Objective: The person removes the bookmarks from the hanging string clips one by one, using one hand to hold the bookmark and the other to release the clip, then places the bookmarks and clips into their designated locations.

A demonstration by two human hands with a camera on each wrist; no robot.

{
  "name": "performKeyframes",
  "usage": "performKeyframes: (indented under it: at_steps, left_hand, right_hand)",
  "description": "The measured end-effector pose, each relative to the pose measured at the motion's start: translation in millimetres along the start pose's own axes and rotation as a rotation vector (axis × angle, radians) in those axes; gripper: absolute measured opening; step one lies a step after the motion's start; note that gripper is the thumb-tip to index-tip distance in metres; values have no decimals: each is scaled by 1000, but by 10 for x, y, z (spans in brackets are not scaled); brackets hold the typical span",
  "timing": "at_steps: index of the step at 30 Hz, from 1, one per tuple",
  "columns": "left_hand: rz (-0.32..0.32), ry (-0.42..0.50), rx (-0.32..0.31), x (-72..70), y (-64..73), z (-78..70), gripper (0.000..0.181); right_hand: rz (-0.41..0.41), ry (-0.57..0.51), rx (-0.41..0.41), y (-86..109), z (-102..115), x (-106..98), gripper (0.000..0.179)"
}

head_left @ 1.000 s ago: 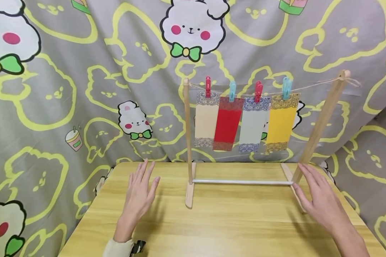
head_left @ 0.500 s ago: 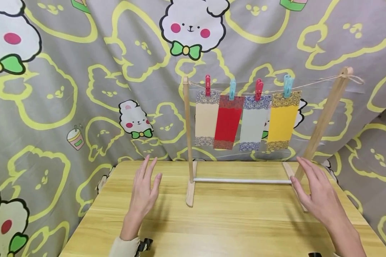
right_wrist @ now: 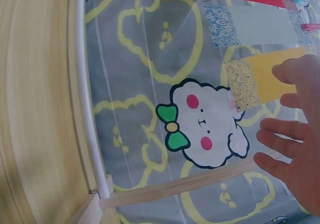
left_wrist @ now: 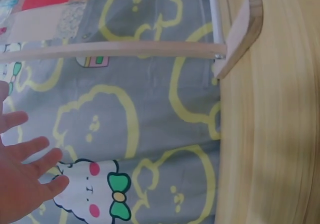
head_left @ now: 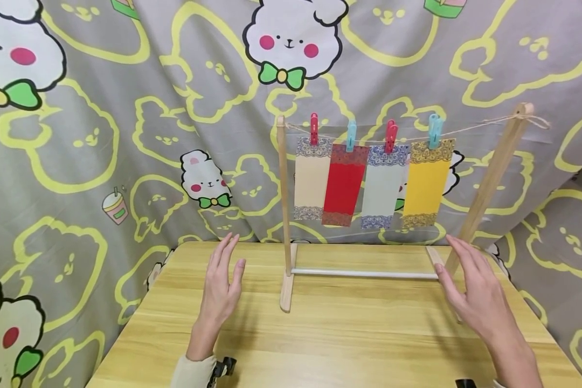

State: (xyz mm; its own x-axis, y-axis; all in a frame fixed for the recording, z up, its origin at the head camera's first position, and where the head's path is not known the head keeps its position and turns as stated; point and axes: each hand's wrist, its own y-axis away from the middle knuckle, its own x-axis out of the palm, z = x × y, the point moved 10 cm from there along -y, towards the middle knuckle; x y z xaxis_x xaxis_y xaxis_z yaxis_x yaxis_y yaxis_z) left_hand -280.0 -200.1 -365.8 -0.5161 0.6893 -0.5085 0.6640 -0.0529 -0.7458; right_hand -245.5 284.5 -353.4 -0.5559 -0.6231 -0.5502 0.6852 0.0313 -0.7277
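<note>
My left hand point(head_left: 221, 288) hovers over the table to the left of a wooden stand, fingers apart and holding nothing. On the other side my right hand point(head_left: 480, 296) is also empty, its fingertips overlapping the foot of the stand's right post point(head_left: 490, 183) in the head view. A string point(head_left: 470, 128) runs between the posts. Along it hang a cream card point(head_left: 312, 180), a red card point(head_left: 343, 186), a pale grey-blue card point(head_left: 381, 188) and a yellow card point(head_left: 424, 186). Pink clothespins point(head_left: 313, 129) and blue clothespins point(head_left: 435, 132) alternate, one over each card.
A white rod point(head_left: 364, 273) joins the stand's two feet, with the left post point(head_left: 284, 199) rising at its left end. Beneath everything is a wood-grain table point(head_left: 349, 345). A grey curtain point(head_left: 252, 124) with cartoon rabbits hangs behind.
My left hand has shifted slightly right and away from me. The right hand has lifted a little, and its fingers have moved slightly. Cards and stand stay as they were.
</note>
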Motion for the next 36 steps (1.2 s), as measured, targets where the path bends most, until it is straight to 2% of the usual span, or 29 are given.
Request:
performKeyframes:
  at_steps: [12, 19, 26, 32, 36]
  left_hand:
    - [-66, 75, 34, -39, -99, -135, 49]
    - [-86, 124, 58, -9, -131, -229, 49]
    - [-143, 153, 79, -11, -138, -277, 46]
    - [-137, 173, 56, 4, -86, -315, 44]
    - [-144, 209, 60, 8, -105, -347, 44]
  right_hand:
    - [-58, -39, -56, -73, 205, -64, 65]
    - [-60, -54, -51, -83, 238, -35, 68]
    - [-105, -68, -74, -99, 274, -51, 67]
    - [-120, -107, -98, -95, 343, -34, 64]
    - [-115, -133, -108, -127, 396, -24, 63]
